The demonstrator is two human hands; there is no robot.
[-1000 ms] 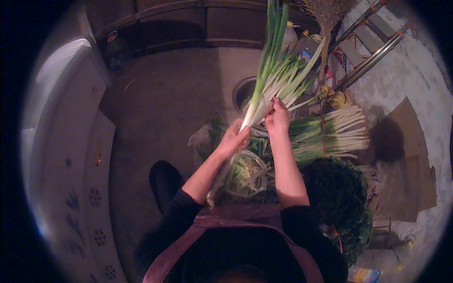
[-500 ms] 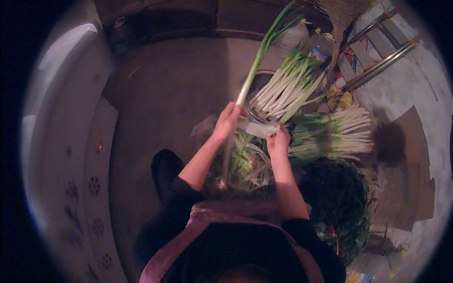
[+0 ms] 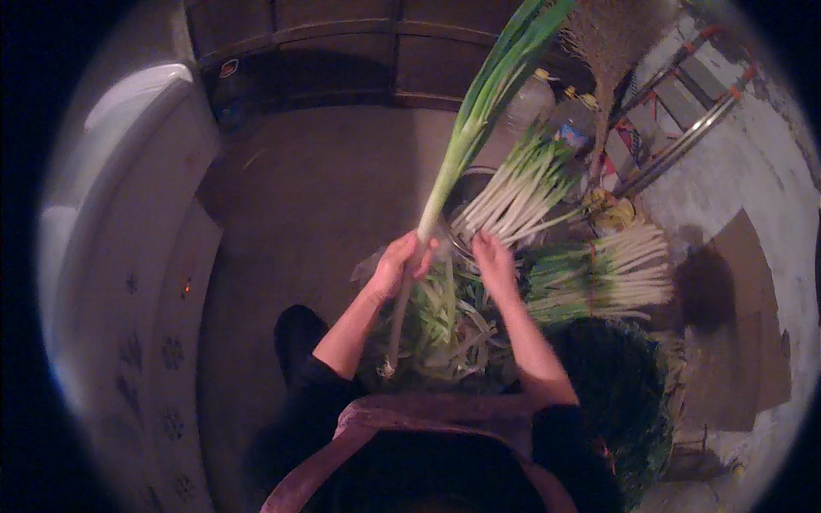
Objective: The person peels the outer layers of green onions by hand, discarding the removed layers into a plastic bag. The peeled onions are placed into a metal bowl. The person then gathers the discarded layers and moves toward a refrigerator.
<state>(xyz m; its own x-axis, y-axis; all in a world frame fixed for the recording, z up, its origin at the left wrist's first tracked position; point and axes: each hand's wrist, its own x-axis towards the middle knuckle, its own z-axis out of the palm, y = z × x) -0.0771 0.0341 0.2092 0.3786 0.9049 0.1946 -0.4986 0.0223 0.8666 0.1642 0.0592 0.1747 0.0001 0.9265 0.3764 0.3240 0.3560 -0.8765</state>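
Observation:
My left hand (image 3: 398, 267) is closed around the white shank of a long green onion (image 3: 455, 162). Its green leaves point up and away, and its thin root end hangs below my hand. My right hand (image 3: 496, 263) has its fingers bent together at the near edge of a pile of white-stalked green onions (image 3: 511, 201); what it pinches, if anything, is hidden. That pile lies across a round metal basin (image 3: 475, 173). Under my hands, loose green and pale peelings (image 3: 457, 321) lie in a heap with clear plastic at its edge.
To the right lies a tied bundle of green onions (image 3: 599, 272), with a dark leafy heap (image 3: 611, 368) nearer me. A broom (image 3: 603, 77), plastic bottles (image 3: 532, 104) and a metal-framed folding item (image 3: 684, 141) stand behind. Flattened cardboard (image 3: 727, 342) is at right, a white appliance (image 3: 137, 256) at left.
The pale strip stretched between my hands no longer spans them. My left hand and its onion moved slightly nearer me, leaves now showing wider. My right hand shifted a little left.

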